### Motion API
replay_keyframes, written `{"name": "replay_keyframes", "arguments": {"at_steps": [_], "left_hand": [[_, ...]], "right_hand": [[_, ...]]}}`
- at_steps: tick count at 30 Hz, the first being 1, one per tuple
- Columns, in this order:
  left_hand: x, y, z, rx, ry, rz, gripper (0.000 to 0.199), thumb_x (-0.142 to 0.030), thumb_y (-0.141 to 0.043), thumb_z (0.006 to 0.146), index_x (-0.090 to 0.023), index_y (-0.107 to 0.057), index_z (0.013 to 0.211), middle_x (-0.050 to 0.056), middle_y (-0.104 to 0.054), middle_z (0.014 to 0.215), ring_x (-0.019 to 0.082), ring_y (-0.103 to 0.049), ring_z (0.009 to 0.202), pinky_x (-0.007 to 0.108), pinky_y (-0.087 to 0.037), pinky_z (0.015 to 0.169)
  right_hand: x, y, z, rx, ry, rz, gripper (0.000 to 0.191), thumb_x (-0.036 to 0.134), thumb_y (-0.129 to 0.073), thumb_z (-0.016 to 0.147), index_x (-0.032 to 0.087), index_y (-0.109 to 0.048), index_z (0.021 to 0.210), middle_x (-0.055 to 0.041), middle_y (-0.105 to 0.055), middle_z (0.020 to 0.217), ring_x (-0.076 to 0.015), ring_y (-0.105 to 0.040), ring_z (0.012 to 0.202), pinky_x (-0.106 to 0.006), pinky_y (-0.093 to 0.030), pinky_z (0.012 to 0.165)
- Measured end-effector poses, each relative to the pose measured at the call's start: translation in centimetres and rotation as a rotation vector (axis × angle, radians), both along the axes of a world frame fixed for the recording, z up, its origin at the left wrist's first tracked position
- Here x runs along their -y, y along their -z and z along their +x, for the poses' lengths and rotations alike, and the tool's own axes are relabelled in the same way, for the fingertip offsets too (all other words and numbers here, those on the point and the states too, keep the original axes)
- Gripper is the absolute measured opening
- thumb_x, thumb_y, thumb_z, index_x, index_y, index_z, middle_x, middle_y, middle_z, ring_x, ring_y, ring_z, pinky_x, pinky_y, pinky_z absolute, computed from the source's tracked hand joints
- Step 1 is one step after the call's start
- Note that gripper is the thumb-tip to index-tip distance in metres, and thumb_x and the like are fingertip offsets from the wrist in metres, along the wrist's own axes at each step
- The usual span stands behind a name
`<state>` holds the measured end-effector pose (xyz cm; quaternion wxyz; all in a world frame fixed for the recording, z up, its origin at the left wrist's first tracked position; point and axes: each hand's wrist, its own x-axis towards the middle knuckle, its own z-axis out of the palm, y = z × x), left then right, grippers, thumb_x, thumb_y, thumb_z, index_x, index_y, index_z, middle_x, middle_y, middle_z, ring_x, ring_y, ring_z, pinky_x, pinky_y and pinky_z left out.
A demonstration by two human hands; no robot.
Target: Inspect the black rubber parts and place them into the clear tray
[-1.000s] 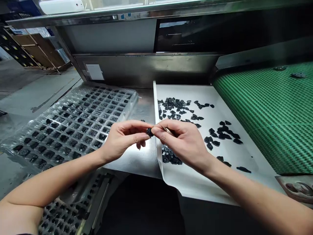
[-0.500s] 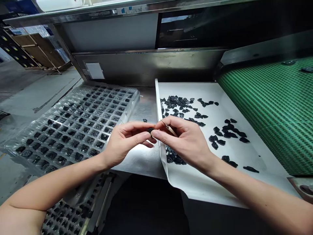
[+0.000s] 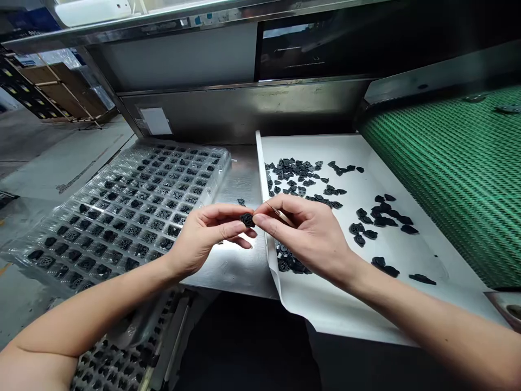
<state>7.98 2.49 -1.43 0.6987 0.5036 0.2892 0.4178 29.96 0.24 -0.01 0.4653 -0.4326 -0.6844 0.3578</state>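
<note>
My left hand (image 3: 207,233) pinches a small black round part (image 3: 247,220) between thumb and index finger, its ringed face showing. Against the right edge of that part rest the thumb and index fingertips of my right hand (image 3: 311,228). A slim pick-like tool with a pale handle (image 3: 285,217) lies in my right hand, its thin tip pointing up and left; its exact kind is unclear. Both hands are over the seam between the metal table (image 3: 240,271) and the white-lined surface (image 3: 325,301). Another small black piece (image 3: 241,201) lies on the metal behind my left fingers.
At left is a clear compartment tray (image 3: 223,165) with black parts in its pockets. Loose black parts (image 3: 295,169) are scattered over the white surface. A green mesh belt (image 3: 451,179) runs along the right. Below left stands another filled tray (image 3: 112,361).
The black part has turned between my fingertips, so its round face now shows more. Both hands stay nearly in place, and the view has shifted slightly.
</note>
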Motion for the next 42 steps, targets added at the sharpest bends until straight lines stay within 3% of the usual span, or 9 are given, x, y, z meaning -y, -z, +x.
{"name": "replay_keyframes", "arguments": {"at_steps": [3,6,11,15,27,34,42], "left_hand": [[-0.2,-0.4,-0.2,0.017,-0.021,-0.054,0.021,-0.02,-0.088,0.089,-0.018,-0.086,0.109,0.01,-0.083,0.1,0.025,-0.081,0.092,0.031,-0.07,0.076],[-0.3,-0.7,-0.6,0.037,-0.034,-0.084,0.021,-0.021,-0.088,0.088,-0.016,-0.085,0.109,0.012,-0.083,0.1,0.024,-0.081,0.086,0.031,-0.07,0.074],[-0.3,-0.9,-0.8,0.043,-0.038,-0.101,0.023,-0.022,-0.09,0.086,-0.016,-0.084,0.107,0.012,-0.083,0.098,0.023,-0.082,0.082,0.031,-0.07,0.074],[-0.3,-0.8,-0.8,0.042,-0.041,-0.108,0.022,-0.023,-0.092,0.085,-0.015,-0.084,0.105,0.011,-0.083,0.093,0.025,-0.083,0.081,0.032,-0.07,0.074],[0.0,-0.6,-0.8,0.02,-0.031,-0.076,0.017,-0.022,-0.088,0.089,-0.014,-0.082,0.104,0.011,-0.083,0.087,0.026,-0.083,0.081,0.032,-0.07,0.073],[-0.1,-0.5,-1.0,-0.018,-0.031,-0.065,0.019,-0.023,-0.09,0.088,-0.014,-0.082,0.103,0.011,-0.083,0.087,0.027,-0.083,0.079,0.033,-0.07,0.073],[-0.1,-0.6,-1.3,0.002,0.037,-0.064,0.013,-0.02,-0.085,0.092,-0.015,-0.084,0.104,0.012,-0.084,0.091,0.021,-0.081,0.076,0.027,-0.068,0.074]], "right_hand": [[-0.4,0.1,0.6,0.127,0.012,0.128,0.024,0.04,-0.071,0.104,0.018,-0.079,0.112,-0.0015,-0.071,0.082,-0.0129,-0.055,0.064,-0.028,-0.042,0.06],[-0.6,0.1,1.1,0.246,0.011,0.298,0.037,0.043,-0.059,0.111,0.016,-0.073,0.132,-0.0082,-0.077,0.105,-0.0177,-0.068,0.084,-0.031,-0.051,0.072],[-0.4,0.4,1.2,0.349,0.023,0.493,0.029,0.025,-0.058,0.112,0.018,-0.07,0.137,-0.0081,-0.079,0.116,-0.0181,-0.075,0.092,-0.031,-0.056,0.078],[-0.4,0.7,1.0,0.39,-0.026,0.565,0.033,0.023,-0.061,0.11,0.018,-0.067,0.142,-0.0079,-0.078,0.129,-0.0186,-0.079,0.099,-0.029,-0.059,0.081],[-0.4,1.0,1.1,0.435,-0.084,0.563,0.034,0.024,-0.059,0.111,0.019,-0.065,0.145,-0.0044,-0.081,0.115,-0.0139,-0.072,0.079,-0.028,-0.048,0.066],[-0.3,0.9,1.0,0.447,-0.089,0.533,0.033,0.026,-0.057,0.112,0.02,-0.066,0.143,-0.0035,-0.081,0.109,-0.0141,-0.071,0.077,-0.028,-0.046,0.065],[-0.5,0.9,1.1,0.39,-0.115,0.519,0.029,0.021,-0.058,0.111,0.018,-0.07,0.137,-0.0027,-0.081,0.108,-0.0146,-0.073,0.082,-0.028,-0.05,0.068]]}}
